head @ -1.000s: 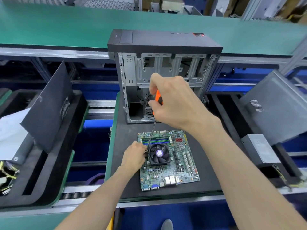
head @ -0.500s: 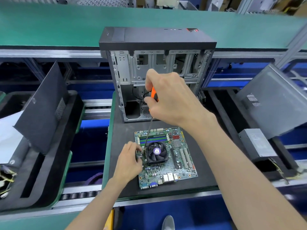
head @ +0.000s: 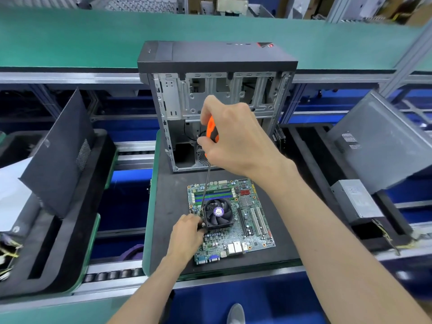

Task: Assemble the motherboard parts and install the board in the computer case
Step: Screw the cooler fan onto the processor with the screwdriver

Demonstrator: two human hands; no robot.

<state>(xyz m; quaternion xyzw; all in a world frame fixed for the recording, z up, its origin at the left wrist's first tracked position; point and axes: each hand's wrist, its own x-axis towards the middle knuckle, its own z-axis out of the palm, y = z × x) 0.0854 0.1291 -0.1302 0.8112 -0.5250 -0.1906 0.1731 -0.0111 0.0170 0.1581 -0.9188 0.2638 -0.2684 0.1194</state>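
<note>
A: At twelve o'clock on the black mat (head: 173,206), computer case (head: 217,108) standing upright, open side facing us, no board inside yet. Motherboard (head: 243,228) lies flat at six o'clock from it, on the same mat, near but apart.

B: Fan?

A: Cooler fan (head: 217,212) sits on the board, left of centre. The move turns on its near-left corner, about seven o'clock on the fan.

B: Hands, quick.

A: Right hand (head: 233,139) is up high in front of the case, fingers wrapped round the orange handle of the screwdriver (head: 211,132). Its shaft slants down toward seven o'clock, long axis handle-high, tip-low, and the tip lands at the fan's left edge.

B: Left?

A: Left hand (head: 187,232) is low, at eight o'clock from the fan, fingertips pinched right at that near-left corner. Something small may be between them, a screw probably, too small to tell. Left is the nearer hand to the corner; right only reaches it through the shaft.

B: Step?

A: My guess, fastening the cooler, so board assembly isn't finished and the case install is not yet started.

B: Any text?

A: Purple round sticker on the fan hub, writing unreadable. Red badge on the case top, can't read either.
</note>
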